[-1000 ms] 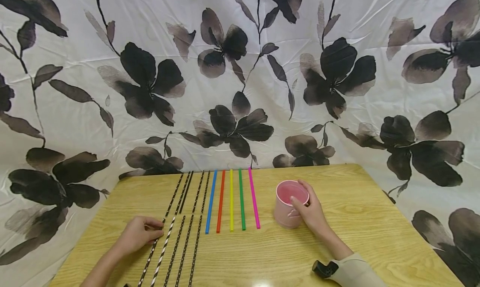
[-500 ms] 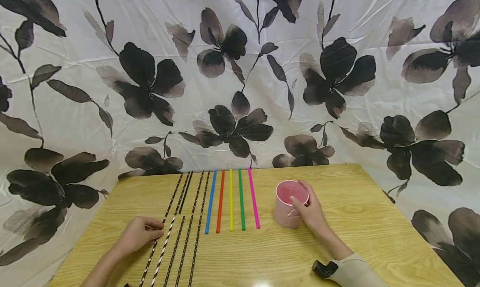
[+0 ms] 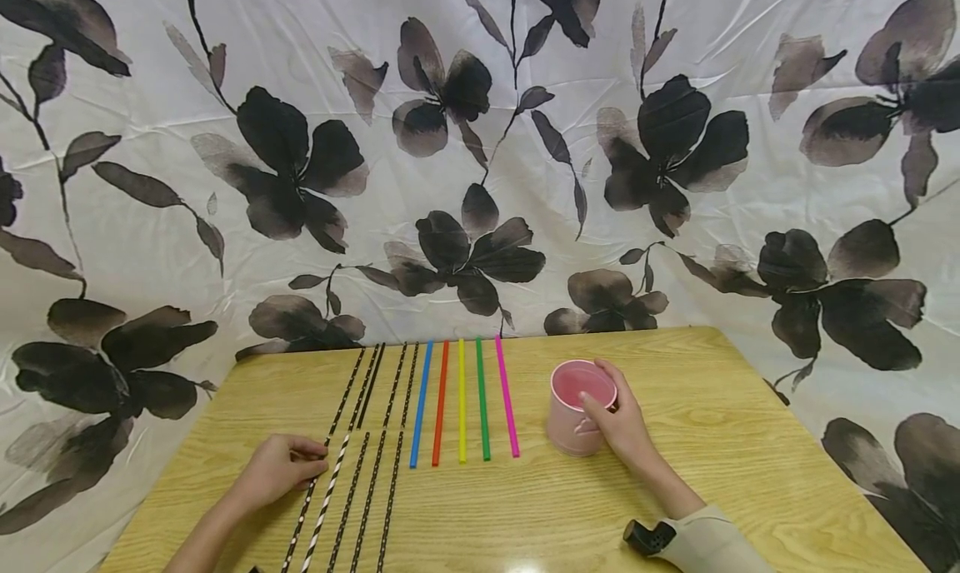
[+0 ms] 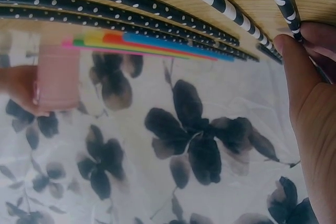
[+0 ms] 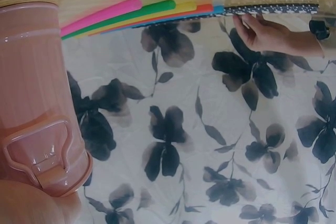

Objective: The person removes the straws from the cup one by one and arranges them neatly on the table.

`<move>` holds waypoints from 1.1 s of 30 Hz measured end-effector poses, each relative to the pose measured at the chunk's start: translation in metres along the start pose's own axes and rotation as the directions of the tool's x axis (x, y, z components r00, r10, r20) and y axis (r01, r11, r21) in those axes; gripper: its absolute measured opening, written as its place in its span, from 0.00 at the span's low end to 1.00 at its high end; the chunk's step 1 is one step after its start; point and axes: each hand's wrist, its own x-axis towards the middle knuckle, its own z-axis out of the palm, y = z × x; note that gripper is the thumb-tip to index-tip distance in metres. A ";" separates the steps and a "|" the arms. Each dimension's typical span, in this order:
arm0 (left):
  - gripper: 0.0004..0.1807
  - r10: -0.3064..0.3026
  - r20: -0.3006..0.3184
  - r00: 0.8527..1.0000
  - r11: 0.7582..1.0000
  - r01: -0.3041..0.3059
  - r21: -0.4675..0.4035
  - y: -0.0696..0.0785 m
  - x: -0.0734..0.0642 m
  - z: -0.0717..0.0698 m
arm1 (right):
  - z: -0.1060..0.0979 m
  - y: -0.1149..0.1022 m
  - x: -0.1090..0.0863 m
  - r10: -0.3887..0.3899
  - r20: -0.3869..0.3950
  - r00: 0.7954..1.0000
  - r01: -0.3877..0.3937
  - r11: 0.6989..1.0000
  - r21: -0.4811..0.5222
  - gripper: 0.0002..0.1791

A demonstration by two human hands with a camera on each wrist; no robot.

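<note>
My left hand is at the left of the table, pinching a black straw with white marks between thumb and fingers. That straw lies at the left end of the near row, partly hidden by the hand. Beside it on the right is a black-and-white striped straw, then several black straws with white dots. My right hand holds a pink cup upright on the table at the right. Its thumb lies over the rim while the other fingers are mostly hidden behind the cup.
Behind the near row is a far row of dark straws. Blue, red, yellow, green and magenta straws lie spaced apart towards the cup. A floral cloth hangs at the table's far edge.
The near end of the straw in my left hand has swung slightly to the right. Both hands and the cup are in almost the same places.
</note>
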 end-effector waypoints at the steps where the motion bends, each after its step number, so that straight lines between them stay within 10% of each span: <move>1: 0.16 0.004 0.001 1.000 1.000 -0.004 -0.002 0.000 0.000 0.000 | 0.000 0.000 0.000 -0.003 0.000 1.000 0.003 1.000 -0.004 0.32; 13: 0.18 0.029 0.000 1.000 0.999 -0.029 -0.029 -0.007 0.001 -0.001 | 0.004 -0.025 -0.007 0.012 0.003 1.000 -0.012 1.000 -0.021 0.33; 33: 0.14 0.058 -0.065 0.996 0.998 -0.059 -0.014 -0.014 -0.005 -0.010 | 0.013 0.004 0.007 -0.037 -0.022 0.999 0.035 0.996 -0.084 0.32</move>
